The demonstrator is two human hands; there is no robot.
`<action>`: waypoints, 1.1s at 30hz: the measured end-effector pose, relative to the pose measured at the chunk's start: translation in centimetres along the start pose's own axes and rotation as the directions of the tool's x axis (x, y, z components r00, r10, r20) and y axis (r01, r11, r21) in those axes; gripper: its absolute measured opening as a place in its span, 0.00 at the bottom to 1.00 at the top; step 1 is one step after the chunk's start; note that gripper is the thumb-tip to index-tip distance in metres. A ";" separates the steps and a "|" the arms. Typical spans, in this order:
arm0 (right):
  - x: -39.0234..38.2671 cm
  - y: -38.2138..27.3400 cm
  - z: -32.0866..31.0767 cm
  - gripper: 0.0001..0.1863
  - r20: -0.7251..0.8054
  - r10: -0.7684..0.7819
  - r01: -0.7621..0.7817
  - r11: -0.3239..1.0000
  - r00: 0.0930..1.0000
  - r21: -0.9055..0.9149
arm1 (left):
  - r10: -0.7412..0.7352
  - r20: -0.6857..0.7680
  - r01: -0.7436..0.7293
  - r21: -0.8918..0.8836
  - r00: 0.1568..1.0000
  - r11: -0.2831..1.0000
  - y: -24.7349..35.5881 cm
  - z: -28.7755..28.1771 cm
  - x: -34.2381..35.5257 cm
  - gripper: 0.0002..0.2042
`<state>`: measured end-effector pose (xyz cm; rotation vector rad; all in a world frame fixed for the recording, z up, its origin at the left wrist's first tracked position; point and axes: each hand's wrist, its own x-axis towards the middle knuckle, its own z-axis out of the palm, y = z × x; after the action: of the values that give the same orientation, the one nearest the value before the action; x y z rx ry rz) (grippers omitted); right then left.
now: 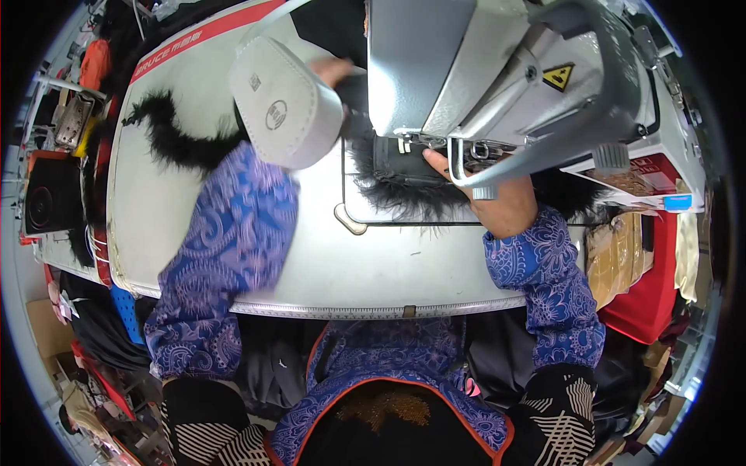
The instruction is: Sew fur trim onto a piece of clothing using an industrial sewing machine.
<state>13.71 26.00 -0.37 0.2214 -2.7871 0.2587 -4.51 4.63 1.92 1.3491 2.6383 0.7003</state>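
Under the head of a grey sewing machine [420, 70] lies a piece of black furry fabric [412, 194], its long hairs spilling over the white table. My right hand [505, 206] rests at the fabric's right, one finger stretched out on it close to the presser foot [405, 145]; the machine's curved wire guard covers its other fingers. Beyond a white lamp-like head [287, 109] my left hand [332, 71] shows only in part, left of the machine, with its fingers mostly hidden. A black furry strip [175, 140] trails over the table beside my left sleeve.
A ruler tape [350, 312] runs along the near edge of the white table [373, 268]. Right of the machine are a tape-wrapped brown package [618, 256] and a red bin [649, 291]. A black speaker-like box [50, 196] stands at the far left.
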 end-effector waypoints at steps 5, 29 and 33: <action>-0.5 -0.2 -0.3 0.23 0.052 0.007 -0.007 1.000 0.999 -0.012 | -0.132 0.249 0.095 0.156 0.959 0.983 -3.7 -2.7 8.2 0.16; -49.1 -16.1 9.3 0.26 0.616 0.785 -0.887 0.245 -0.056 -0.393 | 0.186 -0.214 -0.150 0.174 0.959 0.973 -4.1 0.5 -9.7 0.12; -52.9 -18.0 9.5 0.21 0.456 0.889 -0.947 0.109 -0.044 -0.303 | 0.176 -0.241 -0.142 0.152 0.954 0.978 -4.0 1.1 -9.8 0.11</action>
<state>63.36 13.01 -24.35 -2.0801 -2.8368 0.7447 -1.23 -4.69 -1.95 1.6244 2.8408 0.7766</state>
